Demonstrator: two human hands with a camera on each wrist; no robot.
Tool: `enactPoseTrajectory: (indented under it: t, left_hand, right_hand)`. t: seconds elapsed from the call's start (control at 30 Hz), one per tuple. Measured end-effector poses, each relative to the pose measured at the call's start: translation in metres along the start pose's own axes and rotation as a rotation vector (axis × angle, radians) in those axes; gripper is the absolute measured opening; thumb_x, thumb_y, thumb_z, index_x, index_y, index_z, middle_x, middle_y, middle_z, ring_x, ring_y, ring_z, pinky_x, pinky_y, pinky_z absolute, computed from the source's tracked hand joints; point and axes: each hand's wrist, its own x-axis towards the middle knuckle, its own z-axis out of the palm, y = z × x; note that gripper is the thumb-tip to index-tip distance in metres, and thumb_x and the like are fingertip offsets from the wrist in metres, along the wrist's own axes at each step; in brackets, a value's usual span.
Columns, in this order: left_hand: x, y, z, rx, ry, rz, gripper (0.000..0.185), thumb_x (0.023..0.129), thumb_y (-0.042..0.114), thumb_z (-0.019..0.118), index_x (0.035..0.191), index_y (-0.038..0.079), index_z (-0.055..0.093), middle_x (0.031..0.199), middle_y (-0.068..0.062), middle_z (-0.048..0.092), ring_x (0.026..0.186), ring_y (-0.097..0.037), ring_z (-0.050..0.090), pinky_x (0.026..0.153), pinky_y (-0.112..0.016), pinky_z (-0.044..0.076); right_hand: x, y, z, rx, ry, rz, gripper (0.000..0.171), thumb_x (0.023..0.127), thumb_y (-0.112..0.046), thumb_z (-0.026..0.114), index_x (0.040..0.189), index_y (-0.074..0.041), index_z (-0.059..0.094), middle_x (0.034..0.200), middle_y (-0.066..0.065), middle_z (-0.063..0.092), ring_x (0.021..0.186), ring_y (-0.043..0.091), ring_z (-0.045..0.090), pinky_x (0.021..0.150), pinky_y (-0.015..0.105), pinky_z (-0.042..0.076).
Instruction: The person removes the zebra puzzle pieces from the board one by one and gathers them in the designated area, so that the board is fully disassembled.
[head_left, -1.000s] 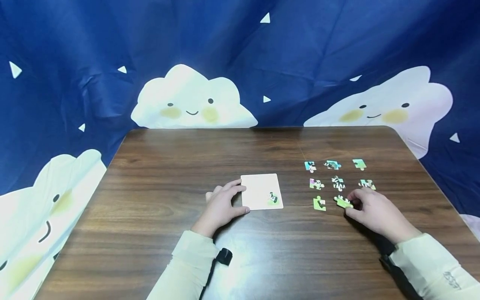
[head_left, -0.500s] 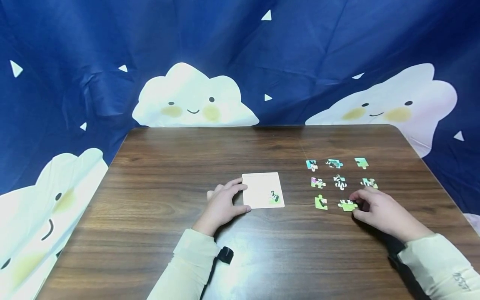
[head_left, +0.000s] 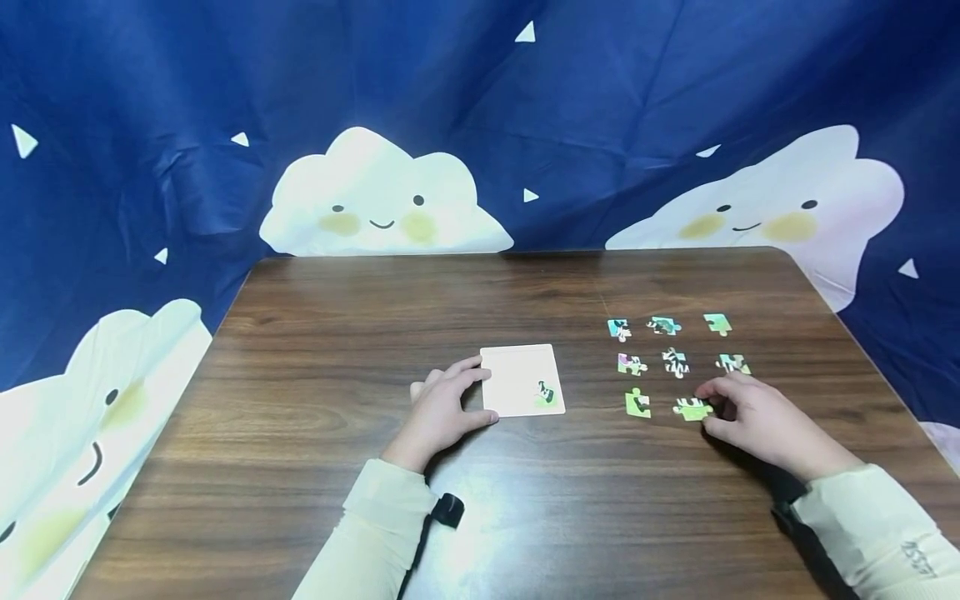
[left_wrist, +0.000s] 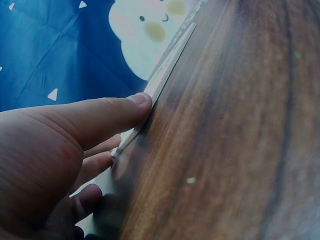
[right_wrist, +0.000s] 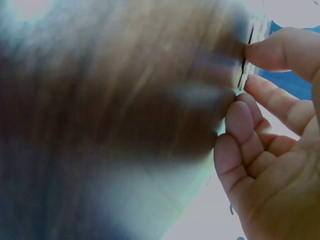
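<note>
A white square puzzle board (head_left: 517, 373) lies mid-table with one zebra piece (head_left: 547, 393) set in its near right corner. My left hand (head_left: 483, 397) grips the board's left edge between forefinger and thumb; in the left wrist view the thumb (left_wrist: 100, 117) presses on the board's thin edge (left_wrist: 172, 62). My right hand (head_left: 705, 408) pinches a green puzzle piece (head_left: 690, 408) that lies on the table, at the near right of a grid of several loose pieces (head_left: 676, 363). In the right wrist view the fingertips (right_wrist: 240, 117) and thumb close on the piece's edge (right_wrist: 246, 67).
The brown wooden table (head_left: 360, 317) has bare room to the left and at the back. Another green piece (head_left: 637, 404) lies between the board and my right hand. A blue cloth with white clouds (head_left: 378, 196) hangs behind the table.
My right hand has turned the green piece a little and drawn it slightly right. The left hand and the board have stayed where they were.
</note>
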Motion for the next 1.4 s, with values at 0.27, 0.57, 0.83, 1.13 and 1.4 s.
enactPoseTrajectory:
  t: [0.27,0.57,0.83,1.13,1.4]
  left_hand:
    - [-0.001,0.000,0.000,-0.003,0.006,0.005,0.063,0.080,0.042,0.081,0.136,0.022,0.062,0.154,0.008,0.044,0.112,-0.024,0.051,0.084,-0.047,0.029]
    - [0.001,0.000,0.000,-0.013,0.013,0.011,0.062,0.079,0.042,0.082,0.135,0.022,0.064,0.153,0.009,0.046,0.113,-0.024,0.052,0.085,-0.048,0.029]
    - [0.002,-0.003,0.002,-0.012,0.025,0.016,0.062,0.079,0.042,0.082,0.134,0.022,0.064,0.153,0.008,0.046,0.114,-0.026,0.052,0.085,-0.048,0.029]
    - [0.000,-0.002,0.001,-0.027,0.030,0.010,0.062,0.079,0.040,0.083,0.134,0.021,0.064,0.152,0.008,0.047,0.116,-0.027,0.052,0.086,-0.049,0.028]
    - [0.001,-0.003,0.002,-0.019,0.029,0.015,0.061,0.079,0.041,0.082,0.134,0.022,0.064,0.152,0.008,0.047,0.116,-0.026,0.052,0.085,-0.048,0.029]
  right_hand:
    - [0.005,-0.022,0.005,0.015,0.070,-0.005,0.032,0.074,-0.012,0.080,0.104,-0.007,0.070,0.094,0.001,0.064,0.078,0.013,0.057,0.069,0.036,0.047]
    - [0.031,-0.076,0.020,0.083,0.089,-0.077,0.024,0.080,-0.014,0.078,0.103,-0.010,0.072,0.093,-0.003,0.063,0.081,0.015,0.060,0.074,0.040,0.050]
    - [0.054,-0.115,0.039,0.106,-0.017,-0.127,0.027,0.082,-0.019,0.078,0.106,-0.008,0.071,0.090,-0.004,0.058,0.081,0.012,0.057,0.076,0.038,0.050]
    - [0.072,-0.139,0.054,0.111,-0.125,-0.142,0.035,0.085,-0.022,0.076,0.114,-0.005,0.066,0.084,-0.005,0.053,0.075,0.010,0.049,0.071,0.032,0.045]
    - [0.086,-0.141,0.058,0.077,-0.185,-0.097,0.041,0.084,-0.022,0.075,0.118,-0.002,0.064,0.079,-0.005,0.052,0.070,0.011,0.048,0.067,0.031,0.042]
